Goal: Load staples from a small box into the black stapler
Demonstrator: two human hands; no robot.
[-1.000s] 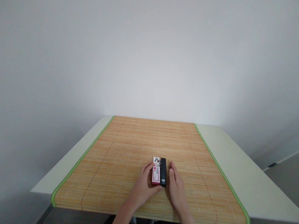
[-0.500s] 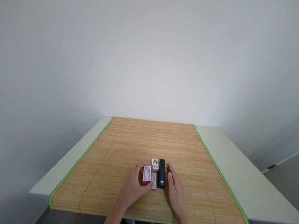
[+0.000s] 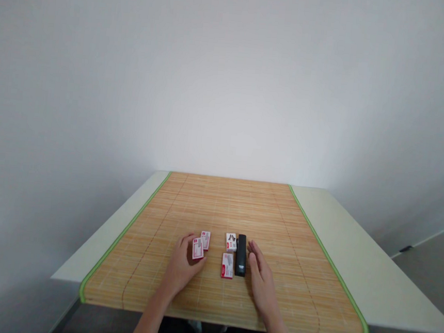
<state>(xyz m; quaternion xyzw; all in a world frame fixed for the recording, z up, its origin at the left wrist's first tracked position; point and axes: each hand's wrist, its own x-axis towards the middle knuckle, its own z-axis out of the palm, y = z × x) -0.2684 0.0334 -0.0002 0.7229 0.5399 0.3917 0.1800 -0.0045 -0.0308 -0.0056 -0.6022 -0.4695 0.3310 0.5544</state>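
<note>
My left hand [image 3: 181, 262] is closed round the sides of a small white box with pink borders [image 3: 198, 249]. A second small pink-and-white box [image 3: 205, 239] shows just behind it; I cannot tell whether it is held too or rests on the mat. To the right lies a black stapler [image 3: 241, 256], lengthwise to me. Along its left side are a white box with a dark picture [image 3: 231, 242] and, nearer me, a red-and-white box [image 3: 227, 266]. My right hand [image 3: 262, 279], fingers stretched out and holding nothing, rests just right of the stapler.
A bamboo mat [image 3: 222, 203] with green edging covers the middle of the white table [image 3: 340, 234]. Bare tabletop shows on both sides of it. A plain pale wall [image 3: 229, 84] rises behind the table.
My left hand has moved left with the pink-bordered box, away from the stapler. The second pink-and-white box and the whole red-and-white box now show. My right hand stays beside the stapler.
</note>
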